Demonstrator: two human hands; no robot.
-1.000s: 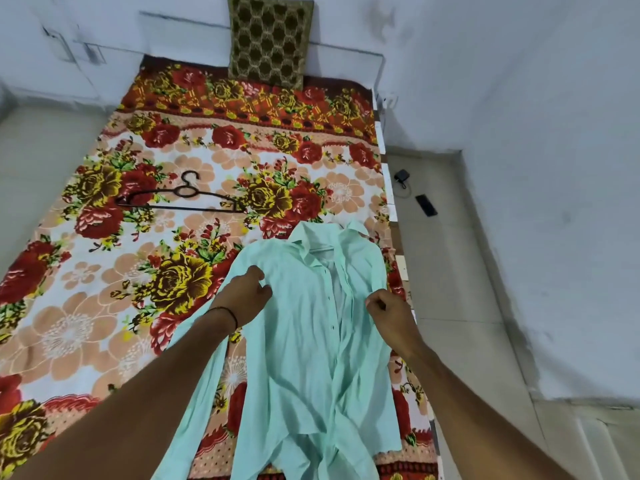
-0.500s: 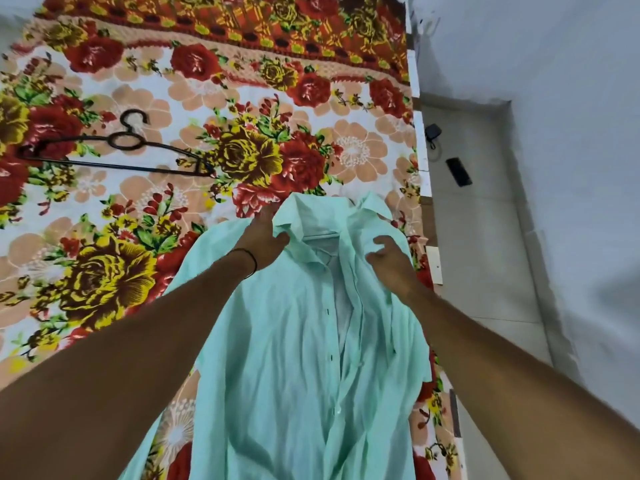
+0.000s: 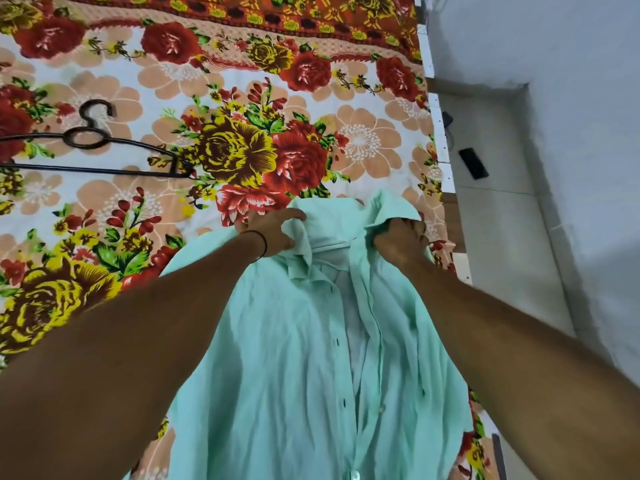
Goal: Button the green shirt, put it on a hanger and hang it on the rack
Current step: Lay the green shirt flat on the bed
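Observation:
The pale green shirt lies face up on the flowered bedspread, collar away from me, its front open down the middle with the placket and buttons showing. My left hand grips the left side of the collar. My right hand grips the right side of the collar near the bed's edge. A black hanger lies flat on the bedspread to the far left, apart from the shirt. No rack is in view.
The bed's right edge runs beside a narrow strip of tiled floor and a white wall. A dark phone-like object lies on that floor.
Both hands moved up the shirt from the chest to the collar and took hold of it. My head moved closer, so the pillow and headboard left the view.

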